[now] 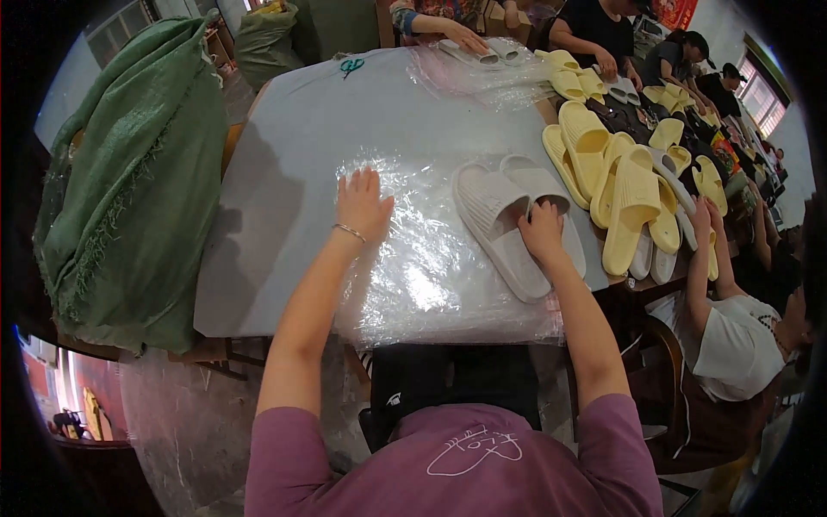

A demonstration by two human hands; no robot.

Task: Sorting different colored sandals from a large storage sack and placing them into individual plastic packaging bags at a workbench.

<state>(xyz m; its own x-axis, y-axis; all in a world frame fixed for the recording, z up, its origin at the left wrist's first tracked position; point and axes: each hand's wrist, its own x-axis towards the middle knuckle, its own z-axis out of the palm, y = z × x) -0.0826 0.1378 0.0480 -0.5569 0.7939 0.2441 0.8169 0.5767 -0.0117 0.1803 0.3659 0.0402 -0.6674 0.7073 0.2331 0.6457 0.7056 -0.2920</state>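
A stack of clear plastic bags (412,289) lies flat on the grey tabletop in front of me. My left hand (364,205), with a bracelet at its wrist, rests open on the upper left part of the stack, fingers stretched out. On the right of the bags sits a pair of light grey slippers (493,200), side by side with toes pointing away from me. My right hand (543,231) is closed on the pair where the two slippers meet, its fingertips partly hidden in the foot opening.
Yellow slippers (636,202) pile up along the table's right side. A green woven sack (138,181) bulges at the left. Teal scissors (351,66) lie at the far edge. Across the table, a person's hand (465,36) touches grey slippers on plastic. Other people work at the right.
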